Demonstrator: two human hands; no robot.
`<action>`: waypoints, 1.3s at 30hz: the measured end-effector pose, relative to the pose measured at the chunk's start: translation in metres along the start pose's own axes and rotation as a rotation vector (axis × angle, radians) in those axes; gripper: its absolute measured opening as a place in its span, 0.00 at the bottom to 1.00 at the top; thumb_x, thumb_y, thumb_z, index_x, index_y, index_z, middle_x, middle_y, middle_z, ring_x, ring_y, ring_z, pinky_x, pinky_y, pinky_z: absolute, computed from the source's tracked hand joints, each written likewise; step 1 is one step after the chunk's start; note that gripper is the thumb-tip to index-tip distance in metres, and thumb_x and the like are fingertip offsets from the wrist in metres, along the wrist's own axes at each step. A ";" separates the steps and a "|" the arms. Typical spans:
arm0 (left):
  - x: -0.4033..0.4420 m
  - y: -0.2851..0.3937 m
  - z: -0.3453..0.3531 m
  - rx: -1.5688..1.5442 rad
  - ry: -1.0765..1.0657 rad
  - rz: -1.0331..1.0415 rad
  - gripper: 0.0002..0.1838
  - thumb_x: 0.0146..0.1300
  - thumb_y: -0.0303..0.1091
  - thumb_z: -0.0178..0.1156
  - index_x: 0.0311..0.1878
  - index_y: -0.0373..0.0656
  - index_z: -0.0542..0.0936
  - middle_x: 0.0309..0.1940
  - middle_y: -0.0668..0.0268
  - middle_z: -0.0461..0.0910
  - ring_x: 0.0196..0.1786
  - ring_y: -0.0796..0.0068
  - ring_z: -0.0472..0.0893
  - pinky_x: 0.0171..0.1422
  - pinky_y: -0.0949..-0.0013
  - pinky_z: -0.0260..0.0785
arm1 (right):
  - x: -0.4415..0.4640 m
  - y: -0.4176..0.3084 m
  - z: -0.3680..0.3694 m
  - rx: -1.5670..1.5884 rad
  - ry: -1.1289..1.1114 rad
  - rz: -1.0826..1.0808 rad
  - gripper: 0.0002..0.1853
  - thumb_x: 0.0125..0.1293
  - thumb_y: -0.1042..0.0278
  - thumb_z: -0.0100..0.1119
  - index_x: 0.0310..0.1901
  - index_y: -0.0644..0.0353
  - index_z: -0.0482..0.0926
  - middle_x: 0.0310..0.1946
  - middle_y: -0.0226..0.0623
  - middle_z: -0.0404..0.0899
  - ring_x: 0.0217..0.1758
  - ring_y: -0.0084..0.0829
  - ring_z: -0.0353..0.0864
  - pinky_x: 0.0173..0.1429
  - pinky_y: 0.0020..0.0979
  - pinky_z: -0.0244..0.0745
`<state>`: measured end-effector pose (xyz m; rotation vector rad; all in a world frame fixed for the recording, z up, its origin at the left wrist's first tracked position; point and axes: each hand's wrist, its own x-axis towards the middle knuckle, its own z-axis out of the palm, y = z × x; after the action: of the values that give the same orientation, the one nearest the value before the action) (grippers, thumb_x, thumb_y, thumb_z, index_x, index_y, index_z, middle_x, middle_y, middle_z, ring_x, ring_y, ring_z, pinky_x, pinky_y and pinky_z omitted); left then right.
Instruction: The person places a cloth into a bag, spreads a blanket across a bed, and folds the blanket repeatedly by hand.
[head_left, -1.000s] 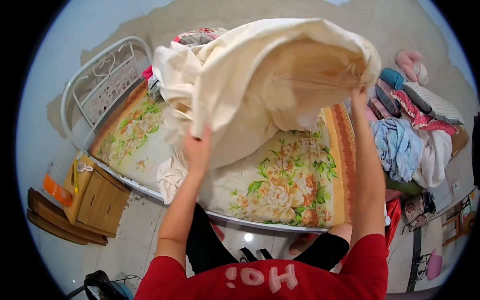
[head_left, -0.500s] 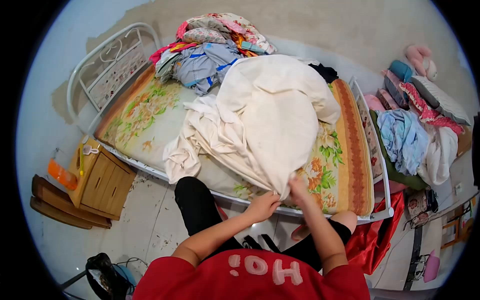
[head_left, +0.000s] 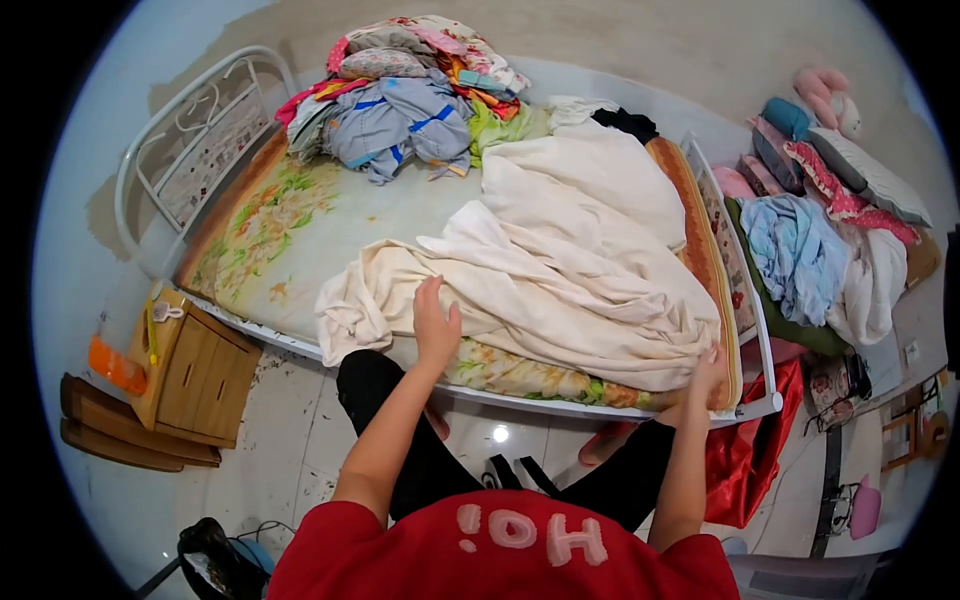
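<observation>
While the cream sheet (head_left: 570, 255) is rumpled on the bed (head_left: 375, 215), the left hand (head_left: 437, 328) is held at its front, grip spread and empty; whether its right end is pinched by the right hand (head_left: 707, 374) cannot be told.

Wall (head_left: 620, 45): beige-grey patch within light blue paint, beyond the left fingers (head_left: 430, 290). White metal headboard (head_left: 212, 160): left of those fingers. Wooden cabinet (head_left: 205, 370): left and nearer the viewer. White tiled floor (head_left: 290, 450): nearer than the fingers, with one bright reflected spot (head_left: 501, 433). White footboard (head_left: 766, 403): right of the right fingers (head_left: 714, 356).
</observation>
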<state>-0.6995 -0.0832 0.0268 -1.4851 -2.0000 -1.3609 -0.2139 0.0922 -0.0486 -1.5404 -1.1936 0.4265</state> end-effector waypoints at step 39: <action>-0.061 0.109 0.065 -0.372 -0.648 0.296 0.24 0.51 0.28 0.60 0.54 0.40 0.69 0.60 0.47 0.64 0.63 0.48 0.63 0.66 0.58 0.56 | -0.120 -0.108 -0.141 0.314 0.398 -0.004 0.05 0.60 0.77 0.52 0.28 0.62 0.68 0.26 0.27 0.69 0.30 0.20 0.69 0.37 0.22 0.69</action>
<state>-0.5616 -0.0639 0.0066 -2.5403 -1.7826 -1.2737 -0.2056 -0.0936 0.0584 -1.2756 -0.7791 0.2722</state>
